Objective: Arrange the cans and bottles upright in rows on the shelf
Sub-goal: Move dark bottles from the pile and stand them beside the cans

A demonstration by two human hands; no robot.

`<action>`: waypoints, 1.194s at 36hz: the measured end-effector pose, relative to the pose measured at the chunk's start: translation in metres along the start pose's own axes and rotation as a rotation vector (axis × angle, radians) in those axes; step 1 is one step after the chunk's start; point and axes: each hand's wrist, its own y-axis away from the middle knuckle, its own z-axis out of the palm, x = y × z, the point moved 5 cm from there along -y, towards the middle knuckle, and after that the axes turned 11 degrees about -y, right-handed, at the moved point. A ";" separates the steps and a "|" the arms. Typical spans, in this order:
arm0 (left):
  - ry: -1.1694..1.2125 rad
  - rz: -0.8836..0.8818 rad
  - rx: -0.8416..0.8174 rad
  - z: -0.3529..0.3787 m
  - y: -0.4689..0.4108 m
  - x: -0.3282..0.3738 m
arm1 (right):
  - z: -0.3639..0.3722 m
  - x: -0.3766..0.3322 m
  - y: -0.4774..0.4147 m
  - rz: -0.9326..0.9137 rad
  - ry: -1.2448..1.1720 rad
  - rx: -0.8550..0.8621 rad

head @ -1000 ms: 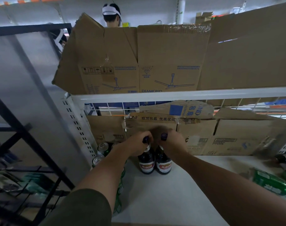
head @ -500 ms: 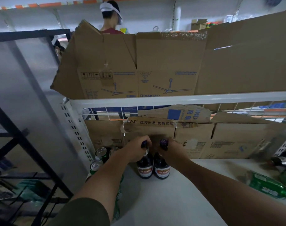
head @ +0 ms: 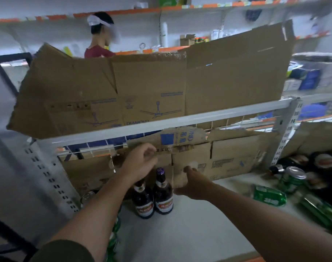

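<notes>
Both hands have come off the caps of the 2 bottles since the earlier frame. The left hand has risen above the left bottle, and the right hand has drawn off to the right of the right bottle.

The 2 dark bottles stand upright, side by side and touching, on the white shelf just in front of the cardboard backing. The left hand hangs with fingers loosely curled and holds nothing. The right hand shows only its back and thumb, blurred, so I cannot tell how its fingers lie; nothing is visible in it.

Judging by the look, the bottles are glass: stiff, smooth, fairly heavy if full, and liable to crack if knocked together. A grip round the neck below the cap, or round the labelled body, should serve best.

To the right a green can lies on its side, with another beyond it and 1 can upright. They look light and thin-walled, apt to roll and dent, so a hold round the middle suits them. More dark bottles lie heaped at the far right.
</notes>
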 end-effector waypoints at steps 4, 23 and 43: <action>0.012 0.207 0.098 0.012 -0.012 0.081 | -0.043 0.038 0.030 0.064 0.040 0.076; -0.120 0.357 -0.361 0.280 -0.055 0.344 | -0.276 0.385 0.181 0.652 0.090 0.535; -0.299 0.277 -0.618 0.442 -0.068 0.474 | -0.246 0.516 0.135 0.527 -0.535 0.051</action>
